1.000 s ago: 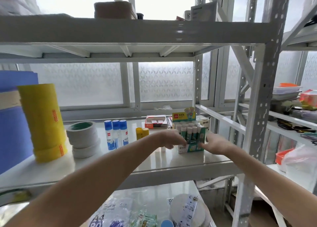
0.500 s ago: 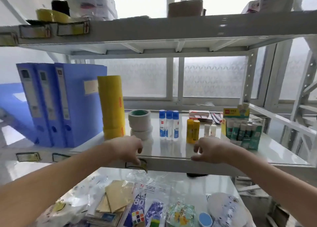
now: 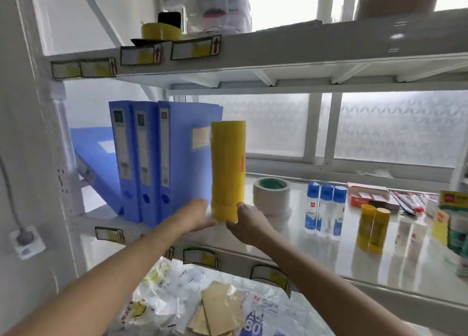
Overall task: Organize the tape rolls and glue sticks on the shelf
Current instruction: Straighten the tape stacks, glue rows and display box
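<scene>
A tall stack of yellow tape rolls (image 3: 228,168) stands on the middle shelf (image 3: 329,262) beside the blue binders. My left hand (image 3: 195,216) touches the stack's base on its left side, and my right hand (image 3: 247,224) touches it on the right, fingers fairly straight. To the right stand two stacked white tape rolls (image 3: 272,196), three blue-capped glue bottles (image 3: 325,209), two yellow glue sticks (image 3: 372,229) and small white glue sticks (image 3: 410,234). A green display box of glue sticks (image 3: 455,231) is cut off at the right edge.
Three upright blue binders (image 3: 152,158) and a leaning one fill the shelf's left end. A red box (image 3: 367,197) and pens (image 3: 410,204) lie at the back. A yellow tape roll (image 3: 160,31) sits on the top shelf. Plastic bags and packets (image 3: 202,300) cover the lower shelf.
My view swung left from the green glue stick box. Both hands left the box, passed the shelf's front edge and now flank the base of the yellow tape stack.
</scene>
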